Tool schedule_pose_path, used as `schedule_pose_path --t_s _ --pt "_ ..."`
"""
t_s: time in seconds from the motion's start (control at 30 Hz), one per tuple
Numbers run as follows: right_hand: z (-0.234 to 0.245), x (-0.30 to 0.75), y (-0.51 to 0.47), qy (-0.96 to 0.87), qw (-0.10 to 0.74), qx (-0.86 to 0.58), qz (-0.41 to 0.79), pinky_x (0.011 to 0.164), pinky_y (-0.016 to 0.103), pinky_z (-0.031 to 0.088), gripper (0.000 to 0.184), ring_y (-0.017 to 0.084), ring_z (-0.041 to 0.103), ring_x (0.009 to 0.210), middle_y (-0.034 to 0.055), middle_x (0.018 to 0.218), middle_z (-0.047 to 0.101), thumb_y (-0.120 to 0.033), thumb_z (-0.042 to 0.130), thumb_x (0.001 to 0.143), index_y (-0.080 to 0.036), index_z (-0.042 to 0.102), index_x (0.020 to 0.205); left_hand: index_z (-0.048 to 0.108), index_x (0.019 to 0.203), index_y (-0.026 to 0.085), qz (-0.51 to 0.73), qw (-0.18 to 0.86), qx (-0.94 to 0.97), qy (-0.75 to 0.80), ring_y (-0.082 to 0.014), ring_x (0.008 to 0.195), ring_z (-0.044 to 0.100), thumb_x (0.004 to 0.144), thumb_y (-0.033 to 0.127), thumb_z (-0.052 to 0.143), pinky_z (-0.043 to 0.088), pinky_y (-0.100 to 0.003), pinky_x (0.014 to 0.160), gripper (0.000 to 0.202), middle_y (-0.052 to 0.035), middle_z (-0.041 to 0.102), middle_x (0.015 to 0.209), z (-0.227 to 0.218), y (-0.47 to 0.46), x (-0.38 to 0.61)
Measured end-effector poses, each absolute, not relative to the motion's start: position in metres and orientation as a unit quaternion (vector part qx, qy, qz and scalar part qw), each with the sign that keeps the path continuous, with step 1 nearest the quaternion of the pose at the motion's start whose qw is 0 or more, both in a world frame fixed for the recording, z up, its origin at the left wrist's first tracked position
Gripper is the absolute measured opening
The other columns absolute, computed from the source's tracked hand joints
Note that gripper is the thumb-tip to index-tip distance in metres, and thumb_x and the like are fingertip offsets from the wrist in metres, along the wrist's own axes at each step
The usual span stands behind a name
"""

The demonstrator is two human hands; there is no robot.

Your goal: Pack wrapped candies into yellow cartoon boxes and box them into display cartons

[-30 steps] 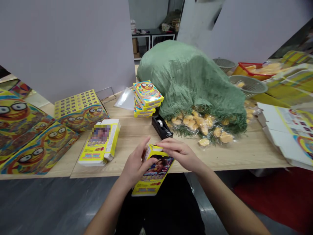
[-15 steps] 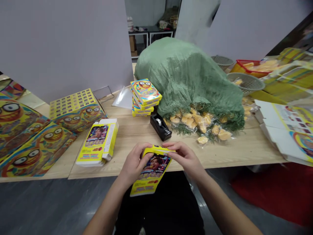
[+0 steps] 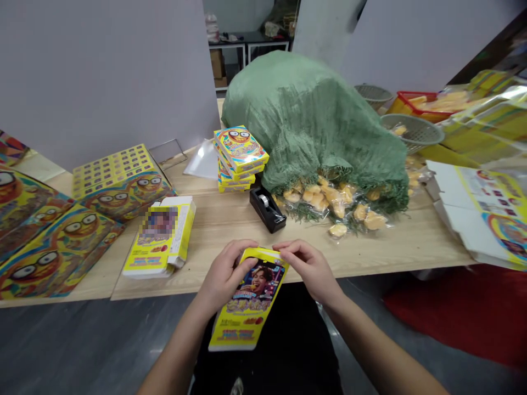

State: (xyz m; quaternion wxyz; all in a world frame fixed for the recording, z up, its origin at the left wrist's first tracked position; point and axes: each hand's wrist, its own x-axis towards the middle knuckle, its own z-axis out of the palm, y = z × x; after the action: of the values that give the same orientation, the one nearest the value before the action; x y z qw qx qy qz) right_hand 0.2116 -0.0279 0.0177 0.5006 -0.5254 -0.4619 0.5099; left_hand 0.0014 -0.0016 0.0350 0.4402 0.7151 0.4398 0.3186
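A yellow carton box [image 3: 242,323] with a printed picture on its front hangs tilted over my lap, just off the table's front edge. My left hand [image 3: 226,277] grips its upper left side, thumb on the front face. At the top right corner, the fingers of my right hand [image 3: 308,269] pinch the box's top edge, where a flap shows. Its inside is hidden. Beyond my hands stands a black tape dispenser [image 3: 267,210]. On the left of the table lies another yellow carton [image 3: 158,247], its end flaps sticking out.
Several finished-looking boxes [image 3: 241,149] are stacked beside a large green woven sack [image 3: 313,109]. Wrapped yellow pieces [image 3: 337,200] spill from the sack's mouth. Printed display cartons [image 3: 119,186] occupy the left, a white-sided carton [image 3: 461,214] the right. Baskets [image 3: 414,133] stand behind.
The held box has tipped so its lower end sits lower and more of its front shows. Its top end faces me less. Both hands keep hold; the view has shifted slightly.
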Motion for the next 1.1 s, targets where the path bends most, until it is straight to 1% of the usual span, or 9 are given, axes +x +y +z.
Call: schedule_pose_path --t_s 0.17,0.27,0.4,0.57,0.63,0.7,0.83,0.97,1.1 --pt "0.016 0.205 -0.022 -0.424 0.517 -0.543 0.508 0.08 0.035 0.051 0.026 0.021 0.065 0.087 0.007 0.093 0.071 -0.046 0.069 0.077 -0.021 0.065 0.073 0.055 0.12 0.027 0.303 0.445 0.719 0.439 -0.0214 0.107 0.056 0.092 0.037 0.051 0.043 -0.036 0.095 0.03 -0.0049 0.06 0.117 0.043 0.002 -0.001" --pt "0.02 0.206 -0.026 -0.479 0.502 -0.52 0.499 0.083 0.036 0.051 0.025 0.022 0.065 0.091 0.0078 0.095 0.071 -0.045 0.066 0.081 -0.021 0.065 0.072 0.056 0.115 0.025 0.324 0.488 0.676 0.447 -0.0194 0.098 0.058 0.092 0.038 0.051 0.047 -0.031 0.086 0.027 -0.0041 0.061 0.111 0.044 0.001 -0.001" --pt "0.025 0.211 -0.035 -0.528 0.497 -0.471 0.502 0.089 0.038 0.051 0.015 0.023 0.062 0.109 0.0085 0.117 0.065 -0.036 0.065 0.084 -0.024 0.063 0.091 0.054 0.109 0.023 0.376 0.511 0.628 0.45 -0.0156 0.086 0.059 0.093 0.038 0.05 0.048 -0.025 0.073 0.022 -0.0023 0.06 0.1 0.04 -0.003 0.008" --pt "0.019 0.217 -0.026 -0.571 0.535 -0.433 0.448 0.099 0.041 0.045 0.015 0.022 0.053 0.122 0.0069 0.129 0.057 -0.025 0.061 0.087 -0.027 0.058 0.101 0.053 0.105 0.023 0.426 0.35 0.717 0.425 -0.0178 0.097 0.056 0.093 0.029 0.05 0.046 -0.03 0.085 0.014 -0.0042 0.058 0.102 0.028 0.001 0.015" --pt "0.011 0.222 -0.011 -0.523 0.553 -0.456 0.462 0.098 0.043 0.045 0.028 0.023 0.054 0.12 0.008 0.133 0.053 -0.032 0.063 0.085 -0.028 0.053 0.111 0.051 0.11 0.024 0.467 0.269 0.734 0.414 -0.0189 0.102 0.054 0.093 0.025 0.05 0.046 -0.033 0.088 0.017 -0.0053 0.056 0.106 0.022 0.006 0.011" --pt "0.0 0.229 0.011 -0.43 0.561 -0.538 0.459 0.092 0.043 0.049 0.04 0.023 0.056 0.113 0.0085 0.127 0.056 -0.043 0.062 0.082 -0.027 0.05 0.116 0.048 0.117 0.025 0.491 0.195 0.741 0.415 -0.0198 0.105 0.052 0.092 0.021 0.05 0.046 -0.037 0.09 0.026 -0.0064 0.054 0.11 0.018 0.012 0.006" --pt "-0.017 0.239 0.058 -0.332 0.499 -0.658 0.457 0.078 0.038 0.052 0.034 0.023 0.057 0.101 0.0067 0.105 0.063 -0.051 0.061 0.076 -0.022 0.06 0.093 0.049 0.122 0.027 0.464 0.121 0.762 0.436 -0.02 0.104 0.052 0.091 0.016 0.05 0.049 -0.038 0.088 0.033 -0.0065 0.051 0.11 0.016 0.018 -0.004" --pt "-0.018 0.24 0.089 -0.331 0.432 -0.64 0.542 0.06 0.034 0.053 0.024 0.024 0.06 0.083 0.0073 0.086 0.067 -0.042 0.07 0.067 -0.02 0.066 0.074 0.049 0.123 0.027 0.432 0.097 0.793 0.419 -0.0197 0.104 0.052 0.09 0.012 0.05 0.05 -0.037 0.087 0.036 -0.0073 0.048 0.112 0.021 0.015 -0.003" --pt "-0.018 0.237 0.091 -0.313 0.436 -0.619 0.574 0.057 0.033 0.053 0.021 0.02 0.059 0.074 0.0042 0.073 0.063 -0.033 0.077 0.057 -0.019 0.063 0.066 0.049 0.124 0.027 0.429 0.096 0.801 0.407 -0.0192 0.104 0.052 0.09 0.009 0.05 0.051 -0.035 0.086 0.039 -0.0076 0.047 0.113 0.022 0.013 0.002"
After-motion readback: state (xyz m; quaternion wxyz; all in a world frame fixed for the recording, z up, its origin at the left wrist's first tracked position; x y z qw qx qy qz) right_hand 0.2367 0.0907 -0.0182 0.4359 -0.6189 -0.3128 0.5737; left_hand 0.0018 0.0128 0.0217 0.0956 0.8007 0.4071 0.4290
